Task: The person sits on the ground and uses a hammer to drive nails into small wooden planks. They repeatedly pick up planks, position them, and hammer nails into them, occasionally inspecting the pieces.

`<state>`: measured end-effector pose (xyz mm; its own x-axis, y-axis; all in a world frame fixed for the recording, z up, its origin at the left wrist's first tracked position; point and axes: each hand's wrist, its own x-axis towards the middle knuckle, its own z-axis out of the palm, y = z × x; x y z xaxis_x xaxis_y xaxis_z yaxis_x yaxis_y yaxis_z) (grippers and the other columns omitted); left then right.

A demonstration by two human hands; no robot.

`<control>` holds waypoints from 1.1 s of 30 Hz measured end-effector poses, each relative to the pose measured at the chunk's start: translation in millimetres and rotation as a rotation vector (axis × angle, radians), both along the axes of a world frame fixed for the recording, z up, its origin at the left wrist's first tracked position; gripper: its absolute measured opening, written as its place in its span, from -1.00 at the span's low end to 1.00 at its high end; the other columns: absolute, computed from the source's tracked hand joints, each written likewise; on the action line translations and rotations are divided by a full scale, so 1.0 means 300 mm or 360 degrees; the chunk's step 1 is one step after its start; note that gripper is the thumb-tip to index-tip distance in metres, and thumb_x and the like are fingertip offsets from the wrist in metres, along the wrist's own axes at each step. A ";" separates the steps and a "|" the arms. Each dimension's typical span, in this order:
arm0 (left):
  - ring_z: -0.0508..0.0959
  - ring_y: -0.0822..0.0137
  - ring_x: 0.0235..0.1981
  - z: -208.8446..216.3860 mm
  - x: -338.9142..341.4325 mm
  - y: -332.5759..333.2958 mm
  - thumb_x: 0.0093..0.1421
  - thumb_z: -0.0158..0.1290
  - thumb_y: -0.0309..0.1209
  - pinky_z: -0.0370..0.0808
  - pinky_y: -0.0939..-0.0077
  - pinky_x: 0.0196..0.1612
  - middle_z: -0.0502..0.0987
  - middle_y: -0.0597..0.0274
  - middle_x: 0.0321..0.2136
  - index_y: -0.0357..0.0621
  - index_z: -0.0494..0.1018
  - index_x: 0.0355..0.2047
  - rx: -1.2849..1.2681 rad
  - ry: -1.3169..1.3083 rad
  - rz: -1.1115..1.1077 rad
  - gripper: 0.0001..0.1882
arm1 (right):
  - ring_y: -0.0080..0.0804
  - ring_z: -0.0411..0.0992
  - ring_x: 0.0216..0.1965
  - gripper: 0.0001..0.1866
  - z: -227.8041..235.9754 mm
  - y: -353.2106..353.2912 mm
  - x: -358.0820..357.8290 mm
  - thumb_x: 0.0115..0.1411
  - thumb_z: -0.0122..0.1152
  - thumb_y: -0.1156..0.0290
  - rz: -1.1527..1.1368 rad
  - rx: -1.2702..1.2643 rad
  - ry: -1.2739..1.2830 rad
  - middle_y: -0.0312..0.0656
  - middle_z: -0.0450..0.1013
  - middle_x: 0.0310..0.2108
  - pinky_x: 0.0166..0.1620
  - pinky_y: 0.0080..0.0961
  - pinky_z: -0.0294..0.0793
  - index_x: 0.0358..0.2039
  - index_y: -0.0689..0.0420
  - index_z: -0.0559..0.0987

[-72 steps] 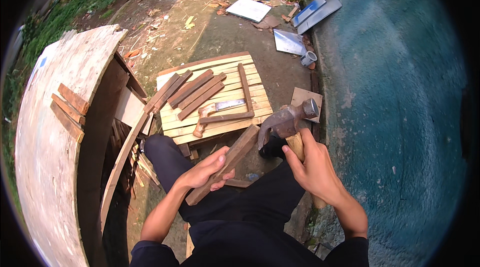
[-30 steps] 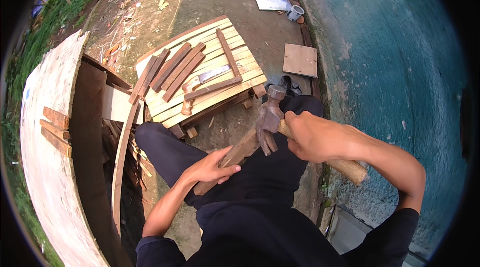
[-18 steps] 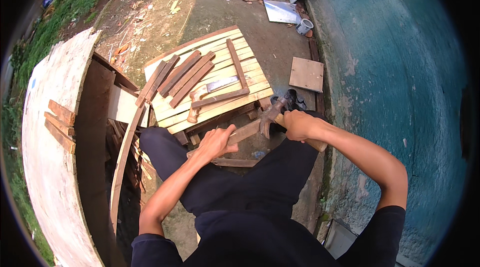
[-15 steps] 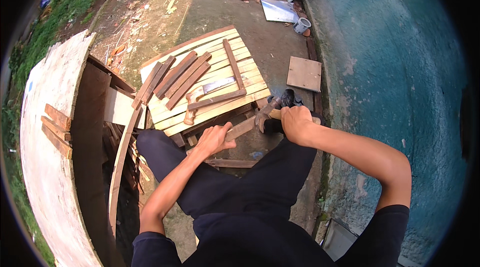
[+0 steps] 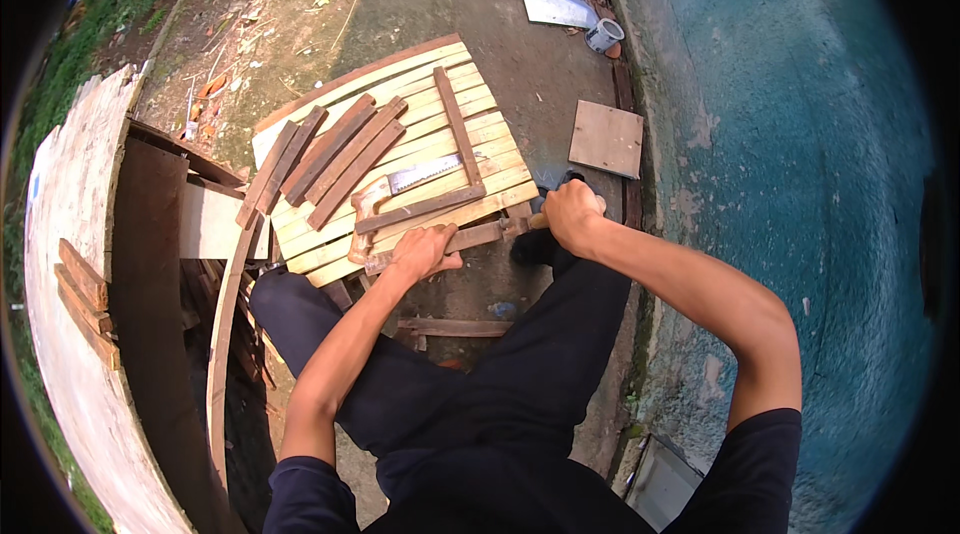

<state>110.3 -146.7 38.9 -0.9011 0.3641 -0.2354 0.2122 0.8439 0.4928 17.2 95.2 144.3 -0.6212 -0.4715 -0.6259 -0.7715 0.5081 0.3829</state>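
My left hand (image 5: 424, 252) is closed around a short brown wooden strip (image 5: 478, 238) at the near edge of the slatted wooden table (image 5: 508, 151). In my right hand (image 5: 576, 218) is the wooden handle of a hammer (image 5: 515, 227), whose head is at the right end of the strip; whether they touch I cannot tell. On the table, two strips joined in an L-shaped frame (image 5: 458, 124) lie over part of a hand saw (image 5: 424, 174). The saw's wooden handle points toward me. Several loose brown wooden strips (image 5: 342, 156) lie side by side at the table's left.
A whitish board (image 5: 75, 194) stands at far left with small wood blocks (image 5: 85, 289) on it. A long curved strip (image 5: 225, 334) leans beside it. To the right are a square wooden panel (image 5: 606, 139), a paint can (image 5: 604, 35) and a blue wall (image 5: 760, 184).
The hammer head has come down and left against the strip's end region, and my right hand has shifted slightly left and up. The whole view has tilted a little. My left hand keeps its grip.
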 end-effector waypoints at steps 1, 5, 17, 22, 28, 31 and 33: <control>0.59 -0.15 -0.25 -0.009 -0.006 0.000 0.10 0.19 -0.06 0.52 0.05 -0.18 0.60 -0.14 -0.33 -0.18 0.43 -0.02 0.0001 0.0019 0.0018 -0.44 | -0.47 0.62 -0.40 -0.86 -0.002 -0.008 -0.007 -0.03 0.36 0.38 -0.0051 0.0041 0.0019 -0.39 0.62 -0.45 -0.48 -0.44 0.53 -0.39 -0.04 0.72; 0.57 -0.12 -0.17 -0.046 -0.026 -0.016 0.14 0.17 -0.06 0.52 0.05 -0.17 0.54 -0.09 -0.16 -0.17 0.42 -0.01 0.0136 0.0194 0.0102 -0.47 | -0.42 0.62 -0.28 -0.87 0.035 -0.026 -0.047 0.04 0.29 0.39 -0.0064 0.0045 0.0005 -0.32 0.64 -0.39 -0.32 -0.50 0.53 -0.37 -0.02 0.72; 0.45 0.07 -0.18 -0.030 0.006 -0.078 0.15 0.21 -0.19 0.41 0.26 -0.09 0.38 0.08 -0.23 -0.22 0.44 -0.17 0.0173 0.0613 0.0147 -0.61 | -0.50 0.60 -0.42 -0.89 0.108 -0.153 -0.065 -0.01 0.33 0.36 0.0191 -0.0010 0.0228 -0.45 0.58 -0.50 -0.51 -0.46 0.48 -0.42 -0.06 0.71; 0.44 0.08 -0.20 -0.016 0.010 -0.089 0.14 0.23 -0.22 0.43 0.25 -0.12 0.36 0.09 -0.27 -0.27 0.45 -0.20 0.0206 0.0672 0.0212 -0.62 | -0.51 0.60 -0.41 -0.91 0.135 -0.205 -0.093 0.00 0.32 0.35 0.0199 0.0095 0.0244 -0.46 0.57 -0.52 -0.48 -0.47 0.48 -0.43 -0.08 0.71; 0.46 0.02 -0.17 0.022 0.061 -0.111 0.11 0.25 -0.23 0.45 0.20 -0.12 0.41 0.03 -0.24 -0.31 0.48 -0.12 0.0260 0.0660 0.0389 -0.56 | -0.52 0.59 -0.42 -0.95 0.216 -0.244 -0.087 0.02 0.30 0.33 0.0367 -0.0009 0.0349 -0.46 0.56 -0.55 -0.49 -0.50 0.45 -0.47 -0.09 0.69; 0.45 0.03 -0.18 0.038 0.079 -0.153 0.10 0.26 -0.24 0.45 0.20 -0.13 0.41 0.03 -0.24 -0.31 0.49 -0.11 0.0228 0.0698 0.0446 -0.55 | -0.53 0.58 -0.44 -0.95 0.227 -0.315 -0.081 0.03 0.29 0.33 0.0420 -0.0026 0.0352 -0.46 0.55 -0.55 -0.51 -0.49 0.42 -0.49 -0.09 0.69; 0.45 0.03 -0.19 0.045 0.095 -0.195 0.09 0.26 -0.25 0.45 0.21 -0.14 0.41 0.04 -0.24 -0.31 0.49 -0.10 0.0232 0.0721 0.0493 -0.55 | -0.52 0.56 -0.48 -0.95 0.226 -0.352 -0.071 0.02 0.29 0.33 0.0485 -0.0059 0.0380 -0.47 0.53 -0.57 -0.54 -0.48 0.40 -0.51 -0.10 0.69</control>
